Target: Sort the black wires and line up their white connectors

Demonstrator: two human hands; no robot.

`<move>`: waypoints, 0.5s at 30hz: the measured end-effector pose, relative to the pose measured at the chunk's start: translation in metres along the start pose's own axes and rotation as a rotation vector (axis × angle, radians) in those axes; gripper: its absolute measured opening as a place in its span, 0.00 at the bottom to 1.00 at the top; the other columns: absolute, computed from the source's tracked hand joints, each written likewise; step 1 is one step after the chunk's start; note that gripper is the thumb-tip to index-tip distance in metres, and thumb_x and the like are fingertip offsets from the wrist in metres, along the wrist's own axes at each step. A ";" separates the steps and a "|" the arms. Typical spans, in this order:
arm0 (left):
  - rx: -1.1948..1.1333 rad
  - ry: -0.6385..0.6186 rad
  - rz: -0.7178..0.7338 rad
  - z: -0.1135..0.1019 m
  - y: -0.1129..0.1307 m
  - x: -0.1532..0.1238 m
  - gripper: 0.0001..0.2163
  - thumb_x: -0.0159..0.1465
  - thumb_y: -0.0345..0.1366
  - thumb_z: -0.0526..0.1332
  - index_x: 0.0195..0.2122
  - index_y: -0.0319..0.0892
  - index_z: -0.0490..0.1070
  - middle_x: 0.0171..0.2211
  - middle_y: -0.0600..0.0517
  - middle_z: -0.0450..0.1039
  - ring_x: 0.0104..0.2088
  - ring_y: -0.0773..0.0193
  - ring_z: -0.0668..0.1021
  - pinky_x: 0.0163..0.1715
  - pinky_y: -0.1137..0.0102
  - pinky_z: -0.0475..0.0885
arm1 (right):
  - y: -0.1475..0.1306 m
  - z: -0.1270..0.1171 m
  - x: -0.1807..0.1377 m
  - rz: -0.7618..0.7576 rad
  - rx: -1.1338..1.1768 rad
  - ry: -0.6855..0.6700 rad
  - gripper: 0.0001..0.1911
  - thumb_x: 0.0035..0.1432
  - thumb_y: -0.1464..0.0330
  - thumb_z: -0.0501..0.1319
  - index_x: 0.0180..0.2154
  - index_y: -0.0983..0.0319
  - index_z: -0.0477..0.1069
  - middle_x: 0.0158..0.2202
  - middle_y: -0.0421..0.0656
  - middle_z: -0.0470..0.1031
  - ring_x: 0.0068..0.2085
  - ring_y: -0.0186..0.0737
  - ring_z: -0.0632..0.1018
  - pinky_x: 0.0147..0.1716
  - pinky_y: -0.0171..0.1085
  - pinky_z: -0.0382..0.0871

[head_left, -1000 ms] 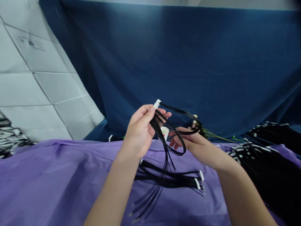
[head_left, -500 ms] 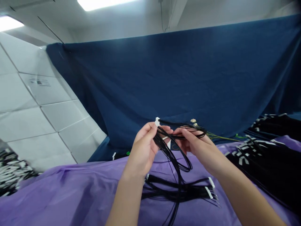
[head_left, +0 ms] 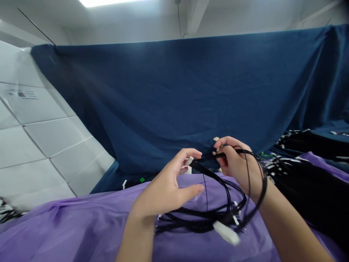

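My right hand [head_left: 241, 165] is pinched around a black wire harness [head_left: 208, 171]. Part of the harness loops over the wrist, and a white connector [head_left: 227, 233], smeared by motion, dangles from it low in the view. With thumb and fingers spread, my left hand [head_left: 170, 187] is around the harness's other end, where a small white connector [head_left: 189, 161] shows beside the fingers; whether they touch it I cannot tell. Under both hands, more black wire harnesses [head_left: 188, 225] with white ends lie on the purple cloth [head_left: 100, 225].
Heaped black harnesses [head_left: 305, 185] with white connectors lie to the right. White-tipped pieces [head_left: 7, 216] show at the left edge. A blue curtain [head_left: 163, 102] hangs behind, next to a white panelled surface [head_left: 35, 142]. Small pale parts [head_left: 216, 139] appear beyond my right hand.
My left hand has opened from its pinch on the white connector. The right hand has moved slightly up, with the harness now looped over its wrist and a connector swinging below.
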State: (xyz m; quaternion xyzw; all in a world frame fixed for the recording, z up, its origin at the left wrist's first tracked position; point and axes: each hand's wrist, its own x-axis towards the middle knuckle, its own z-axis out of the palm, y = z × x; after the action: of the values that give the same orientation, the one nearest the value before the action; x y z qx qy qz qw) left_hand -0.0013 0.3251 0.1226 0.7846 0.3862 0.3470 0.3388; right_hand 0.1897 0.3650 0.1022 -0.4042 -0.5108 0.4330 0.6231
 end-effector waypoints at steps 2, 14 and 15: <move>0.152 -0.063 -0.016 -0.006 0.004 -0.008 0.32 0.55 0.36 0.70 0.59 0.59 0.61 0.63 0.54 0.60 0.62 0.56 0.65 0.63 0.58 0.59 | 0.002 -0.002 0.001 -0.025 -0.027 0.047 0.07 0.47 0.70 0.54 0.31 0.59 0.67 0.12 0.32 0.59 0.12 0.28 0.59 0.11 0.27 0.50; 0.379 -0.119 -0.191 -0.012 0.021 -0.030 0.31 0.41 0.54 0.75 0.48 0.60 0.73 0.61 0.56 0.65 0.61 0.48 0.66 0.60 0.55 0.61 | 0.006 -0.008 0.007 -0.101 -0.120 0.157 0.07 0.48 0.71 0.52 0.30 0.61 0.68 0.13 0.34 0.62 0.13 0.28 0.61 0.11 0.26 0.50; 0.369 -0.122 -0.177 -0.010 0.021 -0.029 0.30 0.41 0.53 0.75 0.47 0.59 0.74 0.58 0.56 0.69 0.59 0.49 0.68 0.58 0.58 0.63 | 0.006 -0.008 0.007 -0.105 -0.121 0.158 0.08 0.48 0.71 0.52 0.31 0.60 0.68 0.13 0.34 0.62 0.13 0.28 0.60 0.11 0.26 0.50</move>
State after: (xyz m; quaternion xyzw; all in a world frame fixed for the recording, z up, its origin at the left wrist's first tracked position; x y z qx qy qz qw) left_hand -0.0156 0.2934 0.1365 0.8157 0.4895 0.1913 0.2415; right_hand 0.1977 0.3727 0.0975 -0.4467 -0.5058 0.3351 0.6575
